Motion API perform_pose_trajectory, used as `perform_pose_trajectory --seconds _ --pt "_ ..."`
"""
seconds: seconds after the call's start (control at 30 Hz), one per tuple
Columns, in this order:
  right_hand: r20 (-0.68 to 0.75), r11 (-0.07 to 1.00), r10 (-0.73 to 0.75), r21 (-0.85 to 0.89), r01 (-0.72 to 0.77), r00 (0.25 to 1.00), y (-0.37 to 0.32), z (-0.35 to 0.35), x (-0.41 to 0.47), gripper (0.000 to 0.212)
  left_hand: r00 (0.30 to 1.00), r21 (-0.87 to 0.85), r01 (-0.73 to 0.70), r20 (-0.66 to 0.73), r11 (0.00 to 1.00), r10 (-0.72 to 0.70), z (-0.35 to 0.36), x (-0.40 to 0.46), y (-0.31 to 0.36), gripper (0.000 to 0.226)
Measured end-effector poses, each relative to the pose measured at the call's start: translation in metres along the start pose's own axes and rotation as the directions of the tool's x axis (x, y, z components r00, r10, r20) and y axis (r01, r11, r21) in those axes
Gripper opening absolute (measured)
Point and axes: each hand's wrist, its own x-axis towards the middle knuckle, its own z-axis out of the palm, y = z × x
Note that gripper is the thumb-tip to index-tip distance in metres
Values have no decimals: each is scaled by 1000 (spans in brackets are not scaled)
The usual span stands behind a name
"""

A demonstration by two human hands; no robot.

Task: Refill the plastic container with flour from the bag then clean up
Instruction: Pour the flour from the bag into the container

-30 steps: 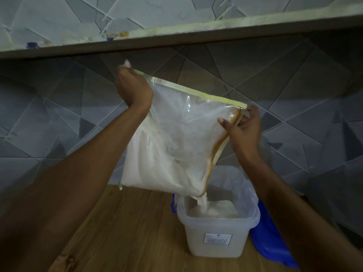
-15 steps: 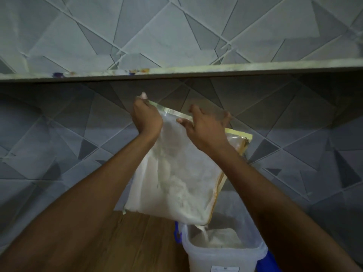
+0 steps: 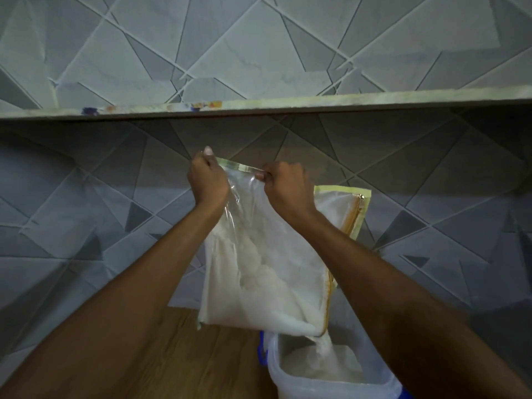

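Observation:
A clear plastic flour bag (image 3: 267, 272) with a pale yellow edge hangs tilted above a translucent plastic container (image 3: 276, 367) at the bottom right. White flour (image 3: 324, 349) streams from the bag's lower right corner into the container, which holds a mound of flour. My left hand (image 3: 207, 182) grips the bag's raised upper left corner. My right hand (image 3: 288, 187) pinches the upper edge close beside the left. The container's right side is hidden behind my right forearm.
A wooden tabletop (image 3: 213, 355) lies under the bag. Something blue (image 3: 262, 352), a lid or clip, shows at the container's left edge. A grey geometric tiled wall (image 3: 86, 197) stands close behind, with a shelf ledge (image 3: 288, 106) overhead.
My right hand left the bag's right zipper edge and moved up to the top edge beside my left hand. The bag now hangs steeper. The camera tilted upward.

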Motion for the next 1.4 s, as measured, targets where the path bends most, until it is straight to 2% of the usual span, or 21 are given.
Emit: perform_pose_trajectory --seconds 0.33,0.53,0.7,0.83,0.9,0.97,1.03,1.1,1.13,1.2,1.33,1.4 --pt "-5 1000 0 16 0 1000 -13 9 1 22 996 -115 89 -4 989 -90 -7 12 -24 39" --pt "-50 1000 -19 -5 19 999 -21 13 3 26 990 -285 116 106 951 -89 -23 10 -29 35" --pt "-15 998 -61 -26 61 998 -29 13 0 26 969 -424 241 160 873 -189 -41 -2 -44 33" --pt "-14 997 -72 -21 72 997 -30 17 -1 24 906 -537 420 202 731 -372 -53 13 -39 12" --pt "-34 999 -48 -19 47 998 -26 17 -1 24 835 -536 548 309 642 -454 -59 18 -33 24" --pt "-34 999 -26 -19 25 999 -21 15 -1 24 774 -452 630 424 631 -469 -66 23 -32 39" --pt "-46 1000 -16 -9 16 999 -17 14 -3 24 753 -367 624 519 690 -405 -71 25 -37 34" --pt "-49 1000 -4 -17 3 999 -14 14 -4 25 796 -338 535 510 775 -327 -72 26 -39 22" --pt "-44 1000 2 -25 -4 999 -12 15 -4 25 830 -343 481 473 807 -294 -71 27 -39 23" --pt "-27 999 1 -41 -3 1000 -10 12 -1 23 873 -385 416 422 824 -244 -65 28 -40 30" --pt "111 999 -42 -4 43 993 -7 2 8 19 898 -423 365 396 829 -193 -50 24 -39 31" --pt "135 998 -69 6 69 988 -6 1 8 16 905 -451 367 375 813 -200 -43 22 -37 31"
